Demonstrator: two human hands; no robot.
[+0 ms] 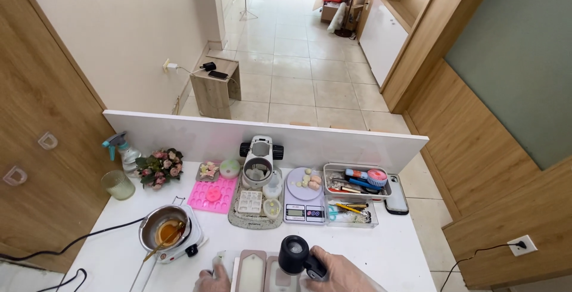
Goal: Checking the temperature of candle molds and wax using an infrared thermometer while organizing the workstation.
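At the near edge of the white desk [393, 250] the right hand [339, 274] is wrapped around the grip of a small black heat blower [296, 254], its round dark nozzle end turned up toward the camera and tipped slightly left, so the tool's long axis runs from the palm up and leftward over the moulds below. Directly under and just left of that nozzle lie two pale rectangular moulds with rounded tops [252, 271], side by side, their long axes running away from the person toward the back of the desk. The left hand [213, 280] rests at the left rim of the nearer-left mould, fingers curled down against the desk beside it; only its upper part is in view, so I cannot tell whether it pinches anything. The moulds thus sit between the two hands, the left one touching or just beside them and the right one above them with the blower. To the left, well apart from both hands, a small metal pot of amber liquid [164, 227] stands on a white hot plate [185, 245] with a stick leaning in it. Farther back are a pink silicone mould [213, 195], a grey tray of small cups [256, 205], a digital scale with a lilac dish [304, 199], a clear box of tools [356, 183], a phone [396, 195], a glass jar [118, 185], a posy of flowers [159, 168] and a spray bottle [122, 149] against the white partition [357, 140]
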